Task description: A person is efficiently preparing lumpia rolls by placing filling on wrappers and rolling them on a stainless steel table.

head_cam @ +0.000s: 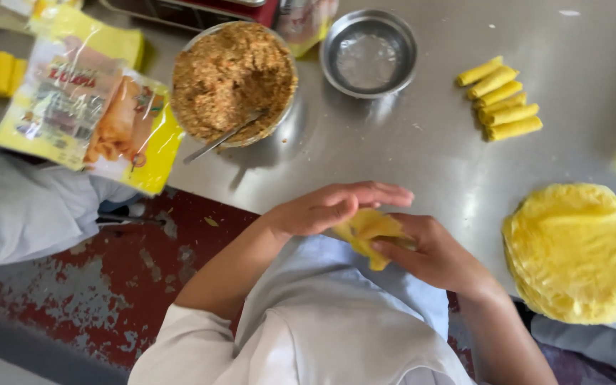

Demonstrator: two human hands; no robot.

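At the near edge of a steel table (408, 150), the person's two hands meet around a yellow wrapper (366, 234) that is partly folded. The left hand (329, 207) lies flat over the top of it, fingers stretched out and together, palm down on the sheet. The right hand (429, 253) cups it from below and the side, fingers curled loosely around the fold (whether any filling is inside cannot be told). The wrapper sits between both palms, just above the person's light apron (336, 299). To the right lies a stack of round yellow wrappers (579, 249), and farther back five finished yellow rolls (500, 100) lie side by side. Behind the hands stands a metal bowl of brown crumbly filling (233, 78) with a spoon (222, 139) resting in it, next to an empty metal bowl (368, 53). A yellow plastic packet (87, 107) lies on the left.
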